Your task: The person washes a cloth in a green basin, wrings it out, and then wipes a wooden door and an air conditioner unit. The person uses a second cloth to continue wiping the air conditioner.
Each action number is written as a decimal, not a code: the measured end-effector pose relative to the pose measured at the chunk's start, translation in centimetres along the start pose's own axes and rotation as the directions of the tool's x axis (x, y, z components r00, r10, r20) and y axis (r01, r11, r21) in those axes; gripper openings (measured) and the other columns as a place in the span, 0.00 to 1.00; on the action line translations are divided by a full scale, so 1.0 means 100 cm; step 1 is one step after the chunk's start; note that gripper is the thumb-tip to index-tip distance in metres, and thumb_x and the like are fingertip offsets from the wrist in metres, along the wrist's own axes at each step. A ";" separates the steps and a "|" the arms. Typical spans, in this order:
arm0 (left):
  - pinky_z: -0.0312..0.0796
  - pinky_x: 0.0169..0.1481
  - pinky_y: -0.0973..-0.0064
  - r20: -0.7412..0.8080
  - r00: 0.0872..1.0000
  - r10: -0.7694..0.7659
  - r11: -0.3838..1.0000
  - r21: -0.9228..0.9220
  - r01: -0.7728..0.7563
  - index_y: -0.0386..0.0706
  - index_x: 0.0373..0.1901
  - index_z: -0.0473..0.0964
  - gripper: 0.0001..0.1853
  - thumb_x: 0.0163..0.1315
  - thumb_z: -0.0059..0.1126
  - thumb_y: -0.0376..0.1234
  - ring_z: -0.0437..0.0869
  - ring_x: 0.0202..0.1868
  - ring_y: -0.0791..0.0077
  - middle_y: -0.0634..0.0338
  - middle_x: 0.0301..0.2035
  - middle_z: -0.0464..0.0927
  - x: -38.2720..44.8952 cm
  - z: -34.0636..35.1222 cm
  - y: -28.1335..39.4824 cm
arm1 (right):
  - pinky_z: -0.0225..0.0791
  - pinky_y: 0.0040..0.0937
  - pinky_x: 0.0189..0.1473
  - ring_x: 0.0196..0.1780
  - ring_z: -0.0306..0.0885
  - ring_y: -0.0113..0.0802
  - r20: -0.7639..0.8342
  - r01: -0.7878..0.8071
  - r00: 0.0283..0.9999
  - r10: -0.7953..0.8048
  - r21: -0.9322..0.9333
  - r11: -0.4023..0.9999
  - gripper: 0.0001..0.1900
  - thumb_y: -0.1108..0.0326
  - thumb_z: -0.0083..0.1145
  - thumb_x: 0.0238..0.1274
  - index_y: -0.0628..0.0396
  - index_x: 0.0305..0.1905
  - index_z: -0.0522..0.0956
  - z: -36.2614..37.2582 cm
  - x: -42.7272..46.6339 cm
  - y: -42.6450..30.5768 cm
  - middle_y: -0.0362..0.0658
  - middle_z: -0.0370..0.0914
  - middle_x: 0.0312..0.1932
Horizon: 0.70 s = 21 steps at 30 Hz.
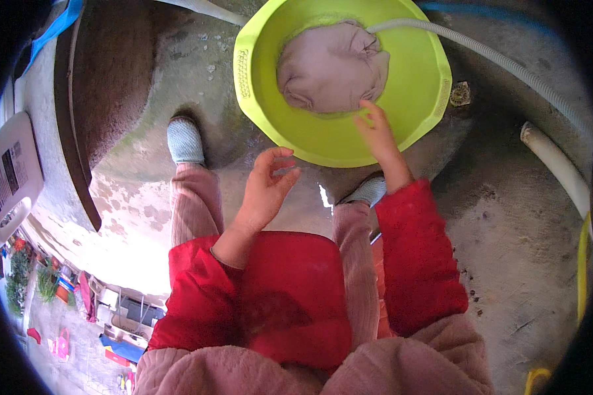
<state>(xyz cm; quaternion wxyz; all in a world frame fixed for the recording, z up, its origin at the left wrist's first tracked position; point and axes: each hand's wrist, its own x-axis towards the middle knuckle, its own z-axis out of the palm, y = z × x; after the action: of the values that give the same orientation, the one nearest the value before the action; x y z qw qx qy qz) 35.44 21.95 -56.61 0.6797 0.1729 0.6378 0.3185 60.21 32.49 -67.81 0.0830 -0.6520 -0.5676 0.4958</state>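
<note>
On the floor before me stands a lime-green plastic basin (276, 133). Bunched inside it, towards the middle, is a pale mauve cloth (331, 69), which looks wet. My right hand (376, 133) hovers over the basin's near side with fingers spread, its fingertips close to the cloth's lower edge; whether they touch it I cannot tell. My left hand (269, 187) is held in the air just short of the near rim, fingers loosely curled and apart, with nothing in it. A grey corrugated hose (454, 34) crosses the right rim and ends by the cloth.
A floor drain (460, 94) lies right of the basin, with a white pipe (556, 158) and a yellow hose (583, 266) farther right. At left, a large plastic jug (12, 173) stands near a ledge (62, 143). My slippered feet flank the basin's near side on damp concrete.
</note>
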 end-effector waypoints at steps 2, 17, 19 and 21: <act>0.71 0.51 0.77 0.012 1.000 -0.023 1.000 -0.020 0.024 0.38 0.52 0.66 0.19 0.59 0.57 0.24 0.75 0.50 0.72 0.59 0.50 0.69 -0.002 -0.001 0.002 | 0.58 0.42 0.62 0.65 0.60 0.49 0.336 0.229 0.933 -0.130 -0.274 0.934 0.23 0.67 0.60 0.52 0.52 0.56 0.71 0.028 0.025 0.008 0.48 0.65 0.61; 0.63 0.61 0.55 0.038 0.931 -0.363 0.737 -0.599 0.312 0.43 0.59 0.62 0.23 0.64 0.53 0.38 0.67 0.58 0.59 0.57 0.54 0.66 0.099 0.031 0.013 | 0.69 0.36 0.47 0.51 0.73 0.38 0.371 -0.114 0.918 0.142 -0.095 0.989 0.21 0.62 0.55 0.60 0.54 0.58 0.70 0.091 0.075 0.041 0.43 0.74 0.50; 0.62 0.62 0.53 -0.098 0.820 -0.564 0.676 -0.625 0.391 0.44 0.62 0.60 0.24 0.66 0.50 0.40 0.65 0.60 0.57 0.56 0.56 0.64 0.108 0.044 0.017 | 0.69 0.33 0.47 0.48 0.75 0.33 0.396 -0.393 0.904 0.159 0.630 0.670 0.18 0.61 0.53 0.64 0.55 0.56 0.70 0.088 0.061 -0.004 0.40 0.76 0.47; 0.65 0.60 0.58 0.059 0.834 -0.549 0.521 -0.756 0.397 0.42 0.61 0.60 0.24 0.68 0.47 0.41 0.71 0.55 0.60 0.55 0.54 0.67 0.115 0.044 0.020 | 0.67 0.28 0.50 0.48 0.72 0.26 0.412 -0.442 0.895 0.170 0.779 0.444 0.19 0.63 0.51 0.66 0.59 0.58 0.69 0.066 0.037 -0.070 0.38 0.74 0.46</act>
<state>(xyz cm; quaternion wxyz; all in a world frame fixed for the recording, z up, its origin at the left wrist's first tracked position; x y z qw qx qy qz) 39.09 31.70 -63.48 0.6867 -0.3301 0.5343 0.3660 50.25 34.93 -68.46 0.2236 -0.5408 -0.1230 0.8015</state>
